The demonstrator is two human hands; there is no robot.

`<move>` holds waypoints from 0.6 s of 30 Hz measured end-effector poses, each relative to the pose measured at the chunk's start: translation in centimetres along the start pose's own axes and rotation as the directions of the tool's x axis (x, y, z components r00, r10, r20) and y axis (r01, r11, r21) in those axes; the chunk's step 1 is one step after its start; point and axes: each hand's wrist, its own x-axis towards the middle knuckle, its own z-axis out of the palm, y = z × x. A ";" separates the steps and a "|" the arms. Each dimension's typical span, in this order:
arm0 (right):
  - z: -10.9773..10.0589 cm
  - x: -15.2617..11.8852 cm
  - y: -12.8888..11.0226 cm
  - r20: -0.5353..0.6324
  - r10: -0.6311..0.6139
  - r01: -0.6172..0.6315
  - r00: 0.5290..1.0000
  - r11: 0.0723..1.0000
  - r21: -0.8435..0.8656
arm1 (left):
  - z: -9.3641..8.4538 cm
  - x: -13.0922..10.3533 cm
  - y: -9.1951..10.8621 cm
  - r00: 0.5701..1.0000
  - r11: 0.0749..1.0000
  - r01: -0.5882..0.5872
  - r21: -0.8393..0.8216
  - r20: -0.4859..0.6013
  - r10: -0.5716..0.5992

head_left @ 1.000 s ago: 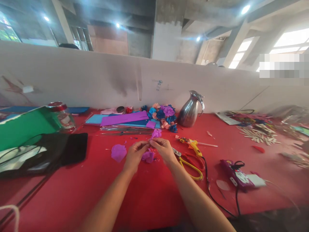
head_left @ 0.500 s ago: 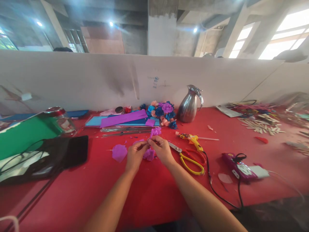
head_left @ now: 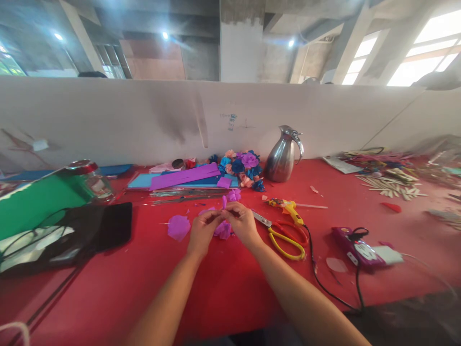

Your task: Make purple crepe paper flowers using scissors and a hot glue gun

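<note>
Both hands meet above the middle of the red table. My left hand is closed, its fingertips pinched on a small purple paper piece. The same piece is pinched by my right hand, and its narrow end sticks up between the fingers. Under and behind the hands are purple paper petals, partly hidden. A round purple petal lies to the left of my left hand. Scissors with red and yellow handles lie just right of my right hand.
A yellow glue gun with a black cord, a purple power strip and a steel jug stand or lie to the right. Paper flowers and purple strips are behind. A black phone and glass jar are left.
The purple piece between my fingertips now stands more upright and narrower, its top shifted slightly left. Both hands remain in nearly the same place.
</note>
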 end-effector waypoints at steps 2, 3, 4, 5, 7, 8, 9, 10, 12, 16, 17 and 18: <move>0.0 -0.1 0.1 0.023 0.043 -0.044 0.999 0.999 0.024 | 0.0 0.0 0.0 1.000 1.000 0.013 0.006 -0.013 -0.013; 0.0 -0.1 0.2 0.035 0.061 -0.063 0.998 0.997 0.035 | -0.1 0.1 -0.1 1.000 1.000 0.014 0.014 -0.027 -0.014; 0.0 -0.2 0.3 0.041 0.076 -0.077 0.996 0.996 0.043 | -0.1 0.1 -0.1 0.999 1.000 0.012 0.022 -0.040 -0.011; 0.1 -0.2 0.4 0.041 0.084 -0.086 0.996 0.995 0.045 | -0.2 0.2 -0.1 0.999 1.000 0.008 0.026 -0.052 -0.006; 0.1 -0.2 0.6 0.034 0.088 -0.090 0.995 0.995 0.034 | -0.2 0.3 -0.2 0.997 1.000 -0.002 0.017 -0.081 0.003; 0.1 -0.2 0.7 0.032 0.085 -0.086 0.996 0.996 0.026 | -0.2 0.4 -0.2 0.995 1.000 -0.007 0.006 -0.097 0.007; 0.1 -0.2 0.7 0.031 0.077 -0.077 0.997 0.997 0.017 | -0.2 0.4 -0.2 0.994 1.000 -0.012 -0.004 -0.111 0.011; 0.0 -0.2 0.6 0.030 0.066 -0.066 0.997 0.998 0.008 | -0.2 0.4 -0.2 0.993 1.000 -0.015 -0.011 -0.121 0.014; 0.0 -0.3 0.5 0.032 0.048 -0.048 0.998 0.999 0.003 | -0.2 0.4 0.0 0.992 1.000 -0.021 -0.014 -0.125 0.019; -0.1 -0.4 0.0 0.057 0.070 -0.071 0.996 0.997 0.020 | -0.2 0.3 0.5 0.991 0.999 -0.003 -0.042 -0.133 -0.003; -0.1 -0.4 -0.1 0.059 0.080 -0.081 0.995 0.997 0.018 | -0.1 0.3 0.6 0.991 0.999 0.001 -0.051 -0.134 -0.007; -0.1 -0.5 -0.2 0.055 0.086 -0.086 0.995 0.996 0.014 | -0.1 0.2 0.7 0.991 0.998 0.003 -0.057 -0.131 -0.010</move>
